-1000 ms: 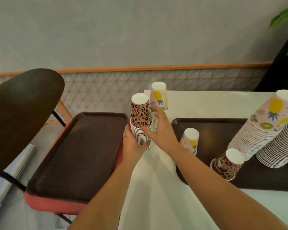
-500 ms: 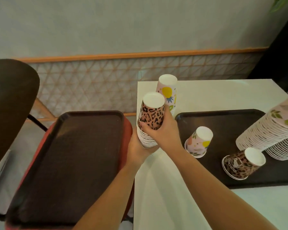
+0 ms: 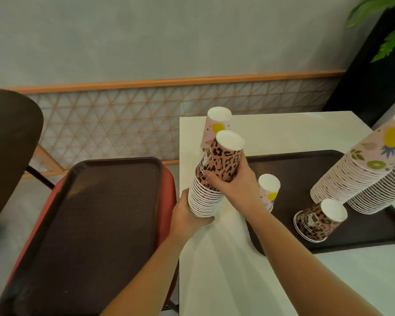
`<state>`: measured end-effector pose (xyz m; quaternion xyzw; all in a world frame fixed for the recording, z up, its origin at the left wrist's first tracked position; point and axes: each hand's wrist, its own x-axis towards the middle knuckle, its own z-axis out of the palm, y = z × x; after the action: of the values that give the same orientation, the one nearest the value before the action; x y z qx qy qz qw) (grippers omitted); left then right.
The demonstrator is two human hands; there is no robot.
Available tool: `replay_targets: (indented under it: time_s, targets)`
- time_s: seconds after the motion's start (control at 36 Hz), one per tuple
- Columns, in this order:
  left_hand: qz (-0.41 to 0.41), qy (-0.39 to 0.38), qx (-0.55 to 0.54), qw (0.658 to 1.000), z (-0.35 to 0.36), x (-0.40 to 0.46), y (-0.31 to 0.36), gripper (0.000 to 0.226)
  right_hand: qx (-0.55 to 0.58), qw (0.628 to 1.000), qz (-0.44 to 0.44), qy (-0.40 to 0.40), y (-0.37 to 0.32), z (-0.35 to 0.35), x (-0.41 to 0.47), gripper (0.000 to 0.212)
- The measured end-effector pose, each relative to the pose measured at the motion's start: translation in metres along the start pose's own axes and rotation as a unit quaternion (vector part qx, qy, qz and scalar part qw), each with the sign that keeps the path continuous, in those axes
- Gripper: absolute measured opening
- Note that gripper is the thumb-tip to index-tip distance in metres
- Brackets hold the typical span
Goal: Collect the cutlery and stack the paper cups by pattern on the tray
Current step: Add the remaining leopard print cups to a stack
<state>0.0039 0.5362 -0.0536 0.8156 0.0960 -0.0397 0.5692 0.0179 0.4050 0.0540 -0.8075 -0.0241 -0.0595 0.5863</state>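
A stack of upside-down leopard-print cups (image 3: 217, 169) leans over the left edge of the white table (image 3: 283, 133). My left hand (image 3: 189, 215) grips its lower rims. My right hand (image 3: 235, 181) holds the upper cups from the right. Behind it stands a pink fruit-print stack (image 3: 216, 126). The dark tray on the table (image 3: 306, 169) carries a single fruit-print cup (image 3: 269, 188), a short leopard stack (image 3: 319, 221), a tall fruit-print stack (image 3: 360, 169) and a tall leopard stack behind it (image 3: 379, 197). No cutlery shows.
A second dark tray (image 3: 89, 224) lies on a red chair seat (image 3: 169, 185) left of the table. A dark chair back (image 3: 7, 144) is at far left. A lattice wall panel (image 3: 123, 124) runs behind, and a plant (image 3: 388, 30) hangs at top right.
The leopard stack has come up off the table and tilted right in both hands. My right hand shifted from the fruit-print stack onto the leopard cups. The view swung right.
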Motion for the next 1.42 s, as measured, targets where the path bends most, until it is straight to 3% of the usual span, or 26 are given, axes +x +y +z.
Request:
replay_targets:
  time_s: [0.17, 0.33, 0.64, 0.78, 0.83, 1.17, 1.42]
  targets:
    - [0.01, -0.055, -0.03, 0.998, 0.009, -0.031, 0.008, 0.081, 0.008, 1.0, 0.006, -0.026, -0.007, -0.027, -0.018, 0.067]
    - [0.015, -0.103, -0.062, 0.993, 0.033, -0.06, 0.023, 0.1, 0.003, 0.999, 0.011, -0.032, -0.01, -0.061, -0.032, 0.062]
    - [-0.024, -0.095, -0.073, 0.992, 0.09, -0.109, 0.047, 0.094, -0.021, 0.991, -0.011, -0.135, -0.009, -0.13, -0.055, 0.056]
    - [-0.04, -0.08, -0.096, 0.991, 0.116, -0.123, 0.058, 0.089, -0.007, 0.986, -0.016, -0.168, -0.007, -0.166, -0.059, 0.074]
    - [-0.044, -0.076, -0.099, 0.991, 0.127, -0.128, 0.062, 0.091, -0.005, 0.984, -0.022, -0.175, -0.005, -0.179, -0.06, 0.07]
    - [-0.039, -0.04, -0.104, 0.993, 0.168, -0.148, 0.078, 0.093, -0.024, 0.985, -0.044, -0.165, 0.014, -0.219, -0.057, 0.069]
    - [-0.033, -0.057, -0.079, 0.995, 0.162, -0.148, 0.082, 0.091, -0.017, 0.993, -0.058, -0.098, 0.009, -0.218, -0.056, 0.05]
